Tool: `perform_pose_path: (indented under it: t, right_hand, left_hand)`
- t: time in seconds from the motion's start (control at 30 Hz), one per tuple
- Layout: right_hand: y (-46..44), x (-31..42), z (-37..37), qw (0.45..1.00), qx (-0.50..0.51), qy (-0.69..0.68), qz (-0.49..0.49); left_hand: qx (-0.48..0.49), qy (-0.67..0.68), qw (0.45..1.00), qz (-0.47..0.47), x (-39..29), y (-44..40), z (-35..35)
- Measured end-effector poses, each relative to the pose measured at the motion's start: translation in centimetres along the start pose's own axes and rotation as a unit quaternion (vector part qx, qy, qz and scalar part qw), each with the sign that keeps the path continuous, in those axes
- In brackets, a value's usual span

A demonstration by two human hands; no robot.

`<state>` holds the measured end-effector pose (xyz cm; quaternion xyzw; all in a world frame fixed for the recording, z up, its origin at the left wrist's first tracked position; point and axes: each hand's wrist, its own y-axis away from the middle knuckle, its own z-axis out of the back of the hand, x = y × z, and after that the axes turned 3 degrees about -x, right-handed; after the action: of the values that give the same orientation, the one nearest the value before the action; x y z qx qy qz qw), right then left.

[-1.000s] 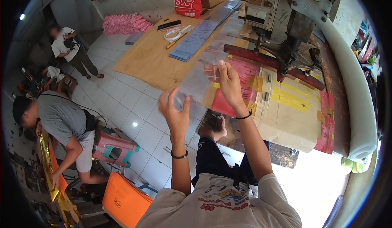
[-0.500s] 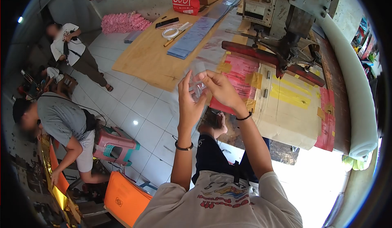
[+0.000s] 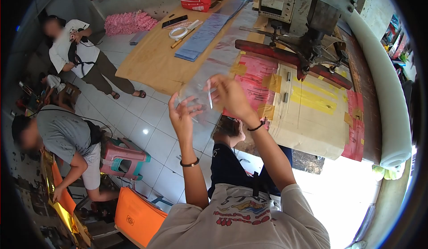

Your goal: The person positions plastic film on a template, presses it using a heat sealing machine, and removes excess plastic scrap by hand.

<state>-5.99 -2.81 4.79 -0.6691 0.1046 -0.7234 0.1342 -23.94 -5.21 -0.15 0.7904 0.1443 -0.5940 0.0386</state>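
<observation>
A thin clear plastic sheet (image 3: 195,90) stretches between my two hands, in front of the wooden table's near edge. My left hand (image 3: 182,115) holds its left side, with the fingers partly spread and seen through the film. Gripping the right side, my right hand (image 3: 232,98) has its fingers bent and somewhat blurred. A white glare streak runs down the film beside the right fingers. Whether the film is a single sheet or a bag, I cannot tell. Beyond my right hand lies the press bed (image 3: 307,111), covered with tan board, red sheet and yellow tape.
A press head with a red bar (image 3: 290,57) stands over the bed. On the wooden table (image 3: 151,70) lie blue plastic strips (image 3: 196,44), a tape roll (image 3: 178,32) and a phone (image 3: 174,21). People stand and bend at left, near a stool (image 3: 125,157) and an orange bag (image 3: 138,213).
My hands have moved apart, the left one leftward and down, spreading the plastic between them. The view has shifted slightly. The standing person at left has come nearer.
</observation>
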Motion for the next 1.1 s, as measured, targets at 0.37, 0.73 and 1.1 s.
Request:
perform_pose_path:
  t: [0.37, 0.73, 1.1]
  right_hand:
    - [0.4, 6.8, 5.3, 0.972, -0.171, 0.098, 0.126]
    - [1.6, 8.3, 1.9, 0.948, 0.047, 0.139, 0.283]
    - [6.5, 8.9, 1.3, 0.973, 0.165, -0.044, 0.154]
  left_hand:
    - [0.061, -0.491, 0.814, -0.305, -2.6, -0.6, -0.4]
    - [0.251, -0.578, 0.721, -0.289, 6.0, -15.8, -13.4]
    - [0.139, -0.628, 0.684, -0.344, 10.2, -20.8, -19.3]
